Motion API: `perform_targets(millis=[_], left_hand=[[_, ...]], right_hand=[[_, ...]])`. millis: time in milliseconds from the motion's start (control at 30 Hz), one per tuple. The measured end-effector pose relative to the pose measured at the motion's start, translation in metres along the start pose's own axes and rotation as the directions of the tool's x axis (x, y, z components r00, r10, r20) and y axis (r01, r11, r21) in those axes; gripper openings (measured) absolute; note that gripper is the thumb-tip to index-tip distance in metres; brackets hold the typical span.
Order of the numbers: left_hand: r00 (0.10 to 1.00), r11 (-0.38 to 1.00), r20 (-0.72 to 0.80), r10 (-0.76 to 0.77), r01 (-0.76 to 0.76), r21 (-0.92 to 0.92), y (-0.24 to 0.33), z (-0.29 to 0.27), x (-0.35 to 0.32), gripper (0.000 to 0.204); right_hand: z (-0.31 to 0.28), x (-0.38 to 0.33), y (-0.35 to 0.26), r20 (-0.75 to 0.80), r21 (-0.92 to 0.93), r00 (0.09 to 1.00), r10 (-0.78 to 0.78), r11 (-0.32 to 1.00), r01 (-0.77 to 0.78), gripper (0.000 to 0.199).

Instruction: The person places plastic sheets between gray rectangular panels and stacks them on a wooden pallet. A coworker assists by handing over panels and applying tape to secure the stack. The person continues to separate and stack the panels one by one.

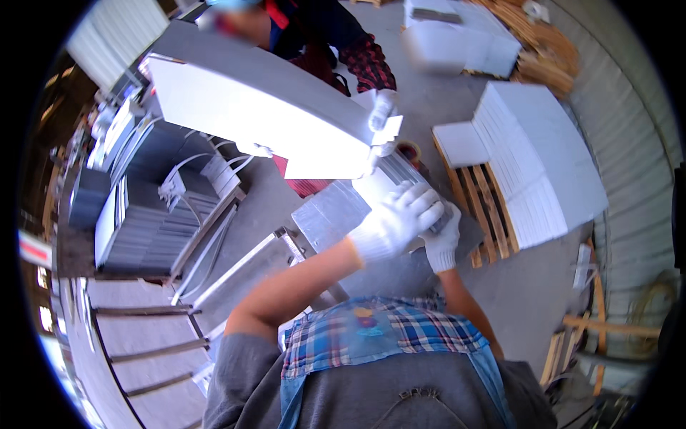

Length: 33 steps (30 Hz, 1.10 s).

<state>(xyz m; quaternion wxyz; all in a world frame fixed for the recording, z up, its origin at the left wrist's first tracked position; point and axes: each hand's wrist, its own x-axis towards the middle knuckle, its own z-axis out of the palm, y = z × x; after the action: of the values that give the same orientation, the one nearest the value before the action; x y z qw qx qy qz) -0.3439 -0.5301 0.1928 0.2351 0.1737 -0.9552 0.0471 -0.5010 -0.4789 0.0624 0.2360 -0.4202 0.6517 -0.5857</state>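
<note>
My left hand (399, 218), in a white knit glove, lies across a bundle of grey metal strips (401, 171), fingers slightly bent and apart. Close beside it, my right hand (444, 242), also gloved, is closed around the near end of the strips; its fingers are partly hidden. Under both hands stands a grey metal-topped work surface (332, 214). Across from me, a co-worker in dark and red plaid clothes holds a large folded white panel (250, 118), tilted over the far side of this surface. One of the co-worker's gloved hands (382, 111) is at the panel's right end.
To the right, white panels (536, 171) stand stacked on a wooden pallet (477, 196). More white sheets (464, 39) lie at the back. Grey panels (153, 222) fill a rack at left, near a metal frame (243, 268). A roll of tape (409, 151) sits beyond my hands.
</note>
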Motion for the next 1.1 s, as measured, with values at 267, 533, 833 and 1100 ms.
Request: perform_targets(millis=[267,533,833,1100], left_hand=[[0.852,0.926,-0.510,-0.120,0.281,0.253,-0.029,-0.148,-0.022,0.061],[0.696,0.853,-0.715,-0.066,0.411,0.322,-0.102,-0.179,0.016,0.074],[0.622,0.839,-0.740,-0.257,0.523,0.148,-0.146,-0.183,0.038,0.084],[0.738,0.953,-0.616,-0.276,0.293,-0.076,-0.140,-0.166,0.063,0.087]], right_hand=[[-0.007,-0.003,-0.007,0.044,-0.124,0.998,0.044,0.992,-0.038,0.089],[-0.007,-0.002,0.005,0.017,-0.099,1.000,-0.014,0.995,0.016,0.085],[-0.007,-0.001,0.008,0.031,-0.131,0.998,-0.048,0.990,0.052,0.089],[-0.005,-0.003,0.006,0.030,-0.166,0.998,-0.051,0.985,0.055,0.078]])
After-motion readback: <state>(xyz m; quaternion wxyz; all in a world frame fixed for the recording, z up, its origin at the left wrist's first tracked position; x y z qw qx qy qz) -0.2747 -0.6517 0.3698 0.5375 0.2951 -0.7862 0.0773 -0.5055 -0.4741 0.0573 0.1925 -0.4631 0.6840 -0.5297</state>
